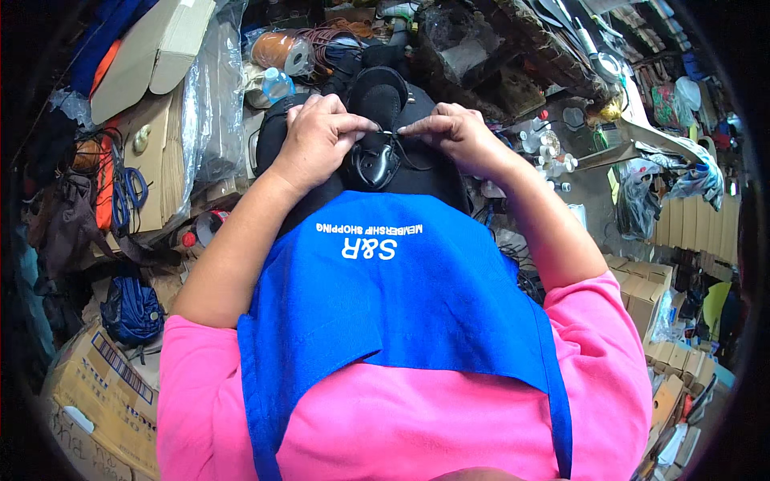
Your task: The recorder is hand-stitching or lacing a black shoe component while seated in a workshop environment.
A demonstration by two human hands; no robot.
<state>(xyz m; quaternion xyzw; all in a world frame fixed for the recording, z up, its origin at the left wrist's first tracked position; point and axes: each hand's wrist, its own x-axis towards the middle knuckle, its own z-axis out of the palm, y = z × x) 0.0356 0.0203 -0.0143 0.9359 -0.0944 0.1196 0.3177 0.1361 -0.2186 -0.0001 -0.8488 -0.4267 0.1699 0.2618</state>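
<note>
At upper centre, a black shoe (374,163) lies toe toward the blue apron (321,297). Left hand (321,135) and right hand (461,138), slightly apart, pinch at its throat, seemingly tying its lace; next calls for even tension.

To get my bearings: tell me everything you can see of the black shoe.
The black shoe has a glossy, leather-looking toe and, seemingly, a duller opening behind. It lies over the dark lap, toe toward the blue apron. The left grip and right grip nearly meet over its middle; exact contact is unclear. Its sole is hidden.
</note>
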